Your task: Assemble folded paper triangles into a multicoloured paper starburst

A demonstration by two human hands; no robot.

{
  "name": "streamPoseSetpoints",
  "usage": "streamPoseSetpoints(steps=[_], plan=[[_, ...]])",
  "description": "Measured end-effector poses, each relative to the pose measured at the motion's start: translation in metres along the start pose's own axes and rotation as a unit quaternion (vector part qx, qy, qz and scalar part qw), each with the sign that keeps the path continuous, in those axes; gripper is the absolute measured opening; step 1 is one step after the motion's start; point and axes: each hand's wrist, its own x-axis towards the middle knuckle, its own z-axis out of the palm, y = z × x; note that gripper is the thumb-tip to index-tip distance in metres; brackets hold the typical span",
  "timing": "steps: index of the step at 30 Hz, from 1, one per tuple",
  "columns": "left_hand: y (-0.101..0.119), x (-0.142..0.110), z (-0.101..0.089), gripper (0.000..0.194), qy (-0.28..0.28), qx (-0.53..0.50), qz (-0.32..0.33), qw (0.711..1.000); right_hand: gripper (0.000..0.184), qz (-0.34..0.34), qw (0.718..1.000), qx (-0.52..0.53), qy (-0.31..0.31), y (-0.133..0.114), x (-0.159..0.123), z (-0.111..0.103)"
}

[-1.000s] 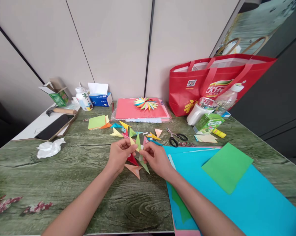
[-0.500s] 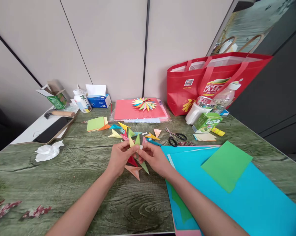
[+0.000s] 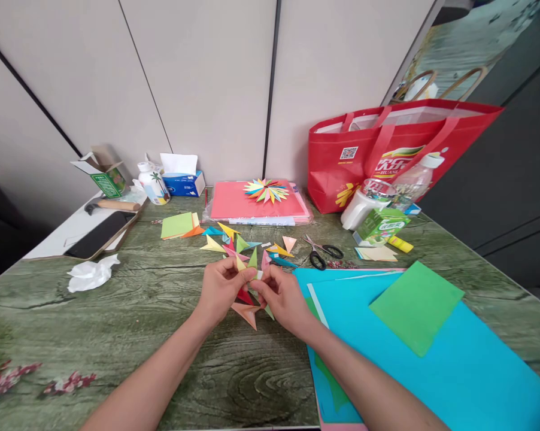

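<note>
Over the table [image 3: 130,335], left hand [image 3: 225,287] pinched closed on a green folded paper [image 3: 252,258], its long point aimed far and up from the grip, white tab [image 3: 259,275] between both hands' fingertips — right hand [image 3: 281,292] just beside on the right, fingers bunched, hold on anything unclear.

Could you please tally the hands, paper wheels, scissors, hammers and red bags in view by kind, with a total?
Hands: 2, the left hand and the right hand, at the folded paper pieces
Paper wheel: 1
Scissors: 1 pair
Hammer: 1
Red bag: 1
Total: 6, counting the scissors as one
</note>
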Motion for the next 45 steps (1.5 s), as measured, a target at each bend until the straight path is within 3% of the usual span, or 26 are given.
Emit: streamPoseSetpoints(steps=[4,6,9,12,15,18,21,24,26,29,37,45], plan=[[0.000,0.002,-0.001,0.014,-0.063,-0.039,0.003,0.997,0.019,-0.042,0.998,-0.040,0.038,-0.003,-0.001,-0.003],[0.001,0.002,-0.001,0.017,-0.083,-0.043,0.040,0.995,0.014,-0.083,0.992,-0.053,0.074,-0.005,0.000,-0.006],[0.003,-0.002,-0.001,0.009,-0.049,0.013,0.150,0.987,0.007,-0.193,0.969,-0.100,0.121,-0.008,0.001,-0.010],[0.001,-0.005,-0.003,0.013,-0.025,0.086,0.267,0.960,0.012,-0.277,0.942,-0.125,0.142,-0.010,0.000,-0.012],[-0.003,-0.007,-0.007,0.016,-0.021,0.130,0.354,0.926,0.021,-0.286,0.938,-0.120,0.155,-0.011,-0.001,-0.012],[-0.006,-0.008,-0.007,0.016,-0.012,0.141,0.382,0.913,0.022,-0.283,0.938,-0.113,0.165,-0.011,-0.002,-0.012],[-0.003,-0.007,-0.004,0.012,0.019,0.140,0.329,0.934,0.018,-0.295,0.932,-0.125,0.168,-0.011,-0.002,-0.011],[0.001,-0.003,-0.003,0.004,0.054,0.104,0.201,0.973,0.016,-0.277,0.940,-0.122,0.156,-0.011,-0.001,-0.011],[0.000,0.001,-0.004,0.010,0.033,0.044,0.099,0.994,0.016,-0.248,0.952,-0.109,0.144,-0.011,0.000,-0.010],[-0.004,0.007,-0.008,0.019,-0.030,-0.031,-0.005,0.999,0.016,-0.204,0.967,-0.084,0.127,-0.009,0.001,-0.011],[-0.008,0.012,-0.014,0.021,-0.076,-0.065,-0.080,0.992,0.016,-0.186,0.973,-0.121,0.068,-0.005,0.005,-0.013],[-0.007,0.013,-0.014,0.020,-0.096,-0.047,-0.113,0.988,0.014,-0.139,0.984,-0.107,0.042,0.001,0.008,-0.016]])
